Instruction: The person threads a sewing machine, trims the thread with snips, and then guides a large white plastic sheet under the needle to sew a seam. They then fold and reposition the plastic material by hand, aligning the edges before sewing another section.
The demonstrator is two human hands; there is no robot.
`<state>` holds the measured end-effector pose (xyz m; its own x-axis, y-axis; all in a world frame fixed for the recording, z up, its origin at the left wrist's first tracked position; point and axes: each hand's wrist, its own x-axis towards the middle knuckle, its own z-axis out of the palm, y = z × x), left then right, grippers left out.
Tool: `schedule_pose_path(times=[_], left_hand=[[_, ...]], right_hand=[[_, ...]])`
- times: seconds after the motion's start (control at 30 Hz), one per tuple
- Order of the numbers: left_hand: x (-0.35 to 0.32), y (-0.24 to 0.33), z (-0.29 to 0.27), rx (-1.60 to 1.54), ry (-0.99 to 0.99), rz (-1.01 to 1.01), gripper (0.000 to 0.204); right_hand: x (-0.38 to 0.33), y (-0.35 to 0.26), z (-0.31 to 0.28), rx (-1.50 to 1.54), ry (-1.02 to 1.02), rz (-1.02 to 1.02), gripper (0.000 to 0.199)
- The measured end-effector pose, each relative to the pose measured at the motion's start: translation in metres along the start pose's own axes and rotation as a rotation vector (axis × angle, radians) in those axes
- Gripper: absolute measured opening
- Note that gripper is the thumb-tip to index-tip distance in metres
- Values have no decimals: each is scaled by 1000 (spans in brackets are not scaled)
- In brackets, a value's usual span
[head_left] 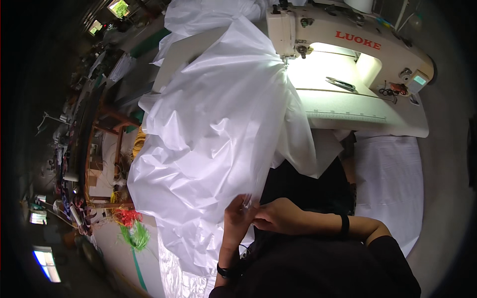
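A large sheet of shiny white fabric (pixel 203 134) spreads in creases from the needle area of a sewing machine (pixel 318 30) down to my lap. Its gathered upper part lies at the machine's presser foot. My left hand (pixel 238 213) is closed on the sheet's near right edge, its fingers pinched together. Right beside it, fingertips almost touching the left hand's, my right hand (pixel 276 214) is also closed in a pinch at that edge. The exact fold between the fingers is partly hidden.
Small thread snips (pixel 341 84) lie on the lit machine bed (pixel 343 102). More white material (pixel 390 184) hangs at the right, and another white heap (pixel 208 15) sits behind. Left stand a wooden frame (pixel 117 121) and red and green strands (pixel 134 233).
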<state>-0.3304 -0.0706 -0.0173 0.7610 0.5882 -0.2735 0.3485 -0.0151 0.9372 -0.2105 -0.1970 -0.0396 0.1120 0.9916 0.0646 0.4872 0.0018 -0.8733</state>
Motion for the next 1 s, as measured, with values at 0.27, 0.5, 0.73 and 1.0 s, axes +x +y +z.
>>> schedule_pose_path(times=[0.27, 0.5, 0.73, 1.0], left_hand=[[-7, 0, 20, 60, 174, 188, 9], [-4, 28, 32, 344, -21, 448, 21], [-9, 42, 54, 624, -199, 642, 26], [-7, 38, 58, 454, -293, 484, 24]], right_hand=[[-76, 45, -74, -598, 792, 318, 30], [-79, 46, -48, -337, 482, 60, 25], [-84, 3, -58, -171, 395, 270, 25], [-102, -14, -44, -269, 397, -95, 18]])
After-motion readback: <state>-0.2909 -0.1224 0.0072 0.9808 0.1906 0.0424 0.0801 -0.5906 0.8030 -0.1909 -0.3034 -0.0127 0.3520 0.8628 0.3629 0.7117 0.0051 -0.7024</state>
